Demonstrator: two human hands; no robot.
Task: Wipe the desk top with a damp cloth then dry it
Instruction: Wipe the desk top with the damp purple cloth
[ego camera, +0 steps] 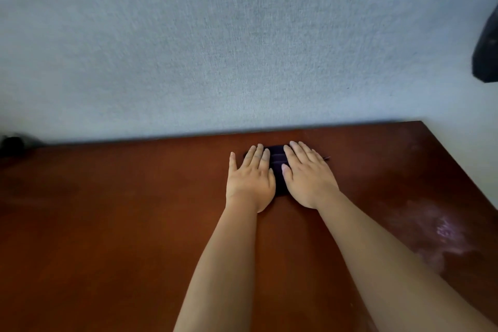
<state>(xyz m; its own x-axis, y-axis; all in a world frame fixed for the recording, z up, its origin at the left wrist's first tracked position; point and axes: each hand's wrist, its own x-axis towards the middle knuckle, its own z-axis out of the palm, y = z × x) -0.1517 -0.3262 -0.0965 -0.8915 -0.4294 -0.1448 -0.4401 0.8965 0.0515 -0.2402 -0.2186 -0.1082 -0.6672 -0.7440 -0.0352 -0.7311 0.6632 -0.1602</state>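
A dark folded cloth (277,167) lies on the reddish-brown desk top (121,210), close to its far edge. My left hand (250,178) presses flat on the cloth's left part, fingers straight. On its right part lies my right hand (307,175), also flat with straight fingers. Most of the cloth is hidden under both palms; only a strip shows between them. A pale wet sheen (442,229) marks the desk's right side.
Grey carpet (215,48) spreads beyond the desk's far edge. A dark object (487,46) sits at the right border, and another dark shape (10,145) at the far left by the desk edge. The desk's right edge runs diagonally.
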